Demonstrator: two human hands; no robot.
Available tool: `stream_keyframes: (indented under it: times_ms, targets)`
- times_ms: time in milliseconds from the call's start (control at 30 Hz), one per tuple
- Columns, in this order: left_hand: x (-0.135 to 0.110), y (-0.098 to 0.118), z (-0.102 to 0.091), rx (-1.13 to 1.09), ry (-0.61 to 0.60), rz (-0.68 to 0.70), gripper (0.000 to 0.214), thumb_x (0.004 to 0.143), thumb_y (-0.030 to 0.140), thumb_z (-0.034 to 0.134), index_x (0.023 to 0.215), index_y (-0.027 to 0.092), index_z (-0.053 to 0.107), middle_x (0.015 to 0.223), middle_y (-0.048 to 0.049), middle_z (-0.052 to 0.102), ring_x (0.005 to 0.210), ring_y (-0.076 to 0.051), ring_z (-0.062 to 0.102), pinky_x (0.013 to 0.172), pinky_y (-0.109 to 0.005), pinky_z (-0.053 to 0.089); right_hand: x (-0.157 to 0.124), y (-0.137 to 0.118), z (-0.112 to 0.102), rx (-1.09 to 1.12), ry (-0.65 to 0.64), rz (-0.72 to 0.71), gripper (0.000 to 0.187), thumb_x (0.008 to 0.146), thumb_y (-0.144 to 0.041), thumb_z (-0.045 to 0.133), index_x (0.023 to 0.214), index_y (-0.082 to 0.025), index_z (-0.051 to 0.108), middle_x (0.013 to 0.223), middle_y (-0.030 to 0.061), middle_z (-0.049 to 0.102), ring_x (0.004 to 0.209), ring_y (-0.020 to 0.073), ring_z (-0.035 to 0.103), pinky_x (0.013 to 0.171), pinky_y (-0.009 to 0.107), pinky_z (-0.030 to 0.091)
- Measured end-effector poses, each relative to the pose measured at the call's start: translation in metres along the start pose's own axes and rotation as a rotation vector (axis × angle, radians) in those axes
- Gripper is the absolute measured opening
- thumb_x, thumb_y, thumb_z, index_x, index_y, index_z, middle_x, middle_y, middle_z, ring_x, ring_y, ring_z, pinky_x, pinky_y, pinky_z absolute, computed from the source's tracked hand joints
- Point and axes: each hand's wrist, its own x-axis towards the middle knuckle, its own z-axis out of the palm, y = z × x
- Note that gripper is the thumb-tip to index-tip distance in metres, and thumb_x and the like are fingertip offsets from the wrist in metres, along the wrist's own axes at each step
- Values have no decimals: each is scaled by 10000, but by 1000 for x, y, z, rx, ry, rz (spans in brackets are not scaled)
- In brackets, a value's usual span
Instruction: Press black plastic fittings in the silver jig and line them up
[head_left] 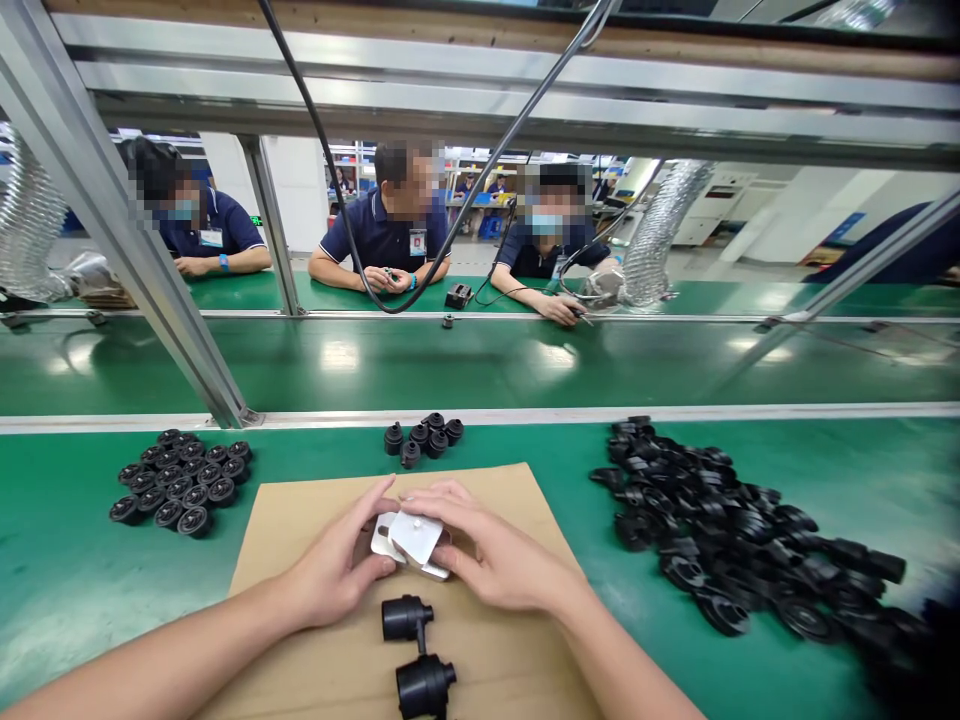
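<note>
Both hands meet over a brown cardboard sheet (300, 520) on the green table. My left hand (341, 562) and my right hand (487, 550) pinch a small stack of white sheets (412, 540) between thumbs and fingers. The top white piece is tilted, with a small dot near its middle. Just below the hands, two black plastic parts (416, 650) lie on the cardboard, one behind the other.
A neat cluster of black round parts (180, 480) lies at the left, a small group (424, 437) sits beyond the cardboard, and a large loose heap (735, 540) spreads at the right. A conveyor belt (480, 365) runs behind. Three people sit across it, under a metal frame with hanging cables.
</note>
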Motion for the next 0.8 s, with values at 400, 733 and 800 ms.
stream_keyframes:
  times_ms: [400, 733, 800]
  targets:
    - [0, 4, 1, -11, -3, -10, 921, 937, 104, 631, 1670, 363, 137, 1513, -90, 558, 1376, -282, 541, 1214, -533, 384, 4, -5, 7, -128, 67, 17, 776, 806, -199, 886, 1485, -319, 532, 1382, 74, 600, 1281, 277, 543, 1093, 436, 485]
    - [-2, 1, 1, -7, -8, -8, 940, 929, 116, 652, 1669, 385, 137, 1536, -77, 544, 1419, -290, 515, 1236, -538, 365, 3, -25, 7, -311, 63, 45, 776, 804, -276, 890, 1490, -318, 530, 1268, 81, 607, 1165, 293, 558, 1016, 436, 508]
    - [-2, 2, 1, -8, -14, -11, 940, 933, 123, 659, 1673, 367, 133, 1532, -91, 548, 1407, -290, 528, 1233, -534, 373, 5, -26, 9, -288, 70, 34, 689, 834, -233, 852, 1452, -308, 556, 1259, 70, 621, 1151, 274, 567, 1001, 411, 516]
